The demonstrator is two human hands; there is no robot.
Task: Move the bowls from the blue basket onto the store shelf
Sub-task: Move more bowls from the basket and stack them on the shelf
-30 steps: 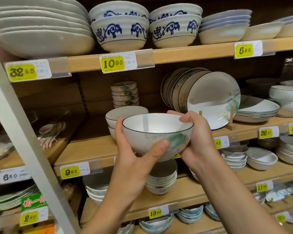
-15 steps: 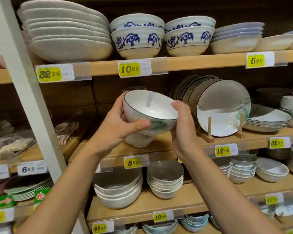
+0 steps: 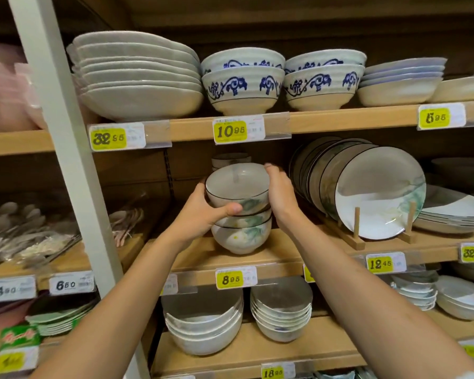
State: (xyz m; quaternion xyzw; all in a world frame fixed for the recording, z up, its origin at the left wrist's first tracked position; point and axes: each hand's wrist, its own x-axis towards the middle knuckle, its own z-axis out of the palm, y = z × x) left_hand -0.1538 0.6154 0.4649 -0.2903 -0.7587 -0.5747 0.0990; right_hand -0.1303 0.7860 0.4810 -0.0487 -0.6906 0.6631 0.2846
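White post point(image 3: 66, 165): upright, separating the left bay from the centre bay.
Wooden shelf point(image 3: 293, 255): middle board of the centre bay. A yellow price tag point(image 3: 231, 279) marked 8.95 is fixed to its front edge.
Left hand point(image 3: 203, 217): grips the bowl's left wall, thumb across the front.
Bowl point(image 3: 237, 187): white with a dark rim and green print, topmost on the stack of matching bowls point(image 3: 241, 237) standing on the shelf.
Right hand point(image 3: 281, 196): holds the bowl's right wall, fingers curled over the far rim.
Plates point(image 3: 378, 192): set on edge in a wooden rack point(image 3: 353, 239), just right of the stack.
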